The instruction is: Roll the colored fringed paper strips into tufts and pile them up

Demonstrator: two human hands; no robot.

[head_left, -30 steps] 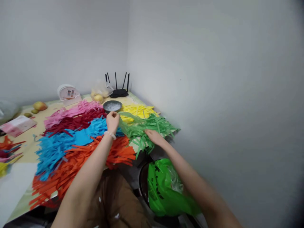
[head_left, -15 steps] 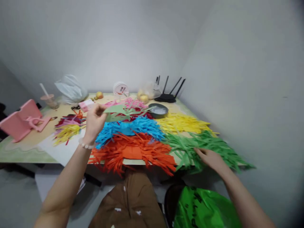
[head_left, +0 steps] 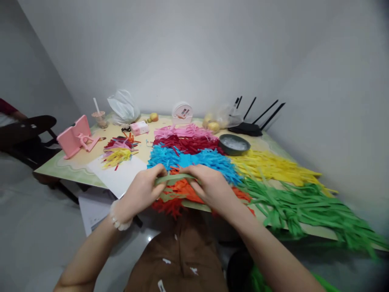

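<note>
My left hand (head_left: pixel 142 192) and my right hand (head_left: pixel 209 186) are close together over the table's near edge. Both pinch a bunch of green paper strips (head_left: pixel 174 178) stretched between them, with loose ends hanging below. Under the hands lies the orange strip pile (head_left: pixel 182 190). Behind it are the blue pile (head_left: pixel 194 159), the dark red pile (head_left: pixel 188 144) and the pink pile (head_left: pixel 182 132). A large green strip pile (head_left: pixel 306 205) spreads to the right, beside a yellow pile (head_left: pixel 276 165). A bead bracelet sits on my left wrist.
A grey bowl (head_left: pixel 234 144) with white contents stands behind the blue pile. A black router (head_left: pixel 247 129), bagged fruit (head_left: pixel 214 121), a pink stand (head_left: pixel 74 137), white paper (head_left: pixel 120 176) with mixed strips (head_left: pixel 117 150) and a drink cup (head_left: pixel 99 117) are on the table. A black chair (head_left: pixel 27 129) stands left.
My left hand carried green strips from the left down to the table's near edge. My right hand left the green pile and took hold of the same strips. The view swung left.
</note>
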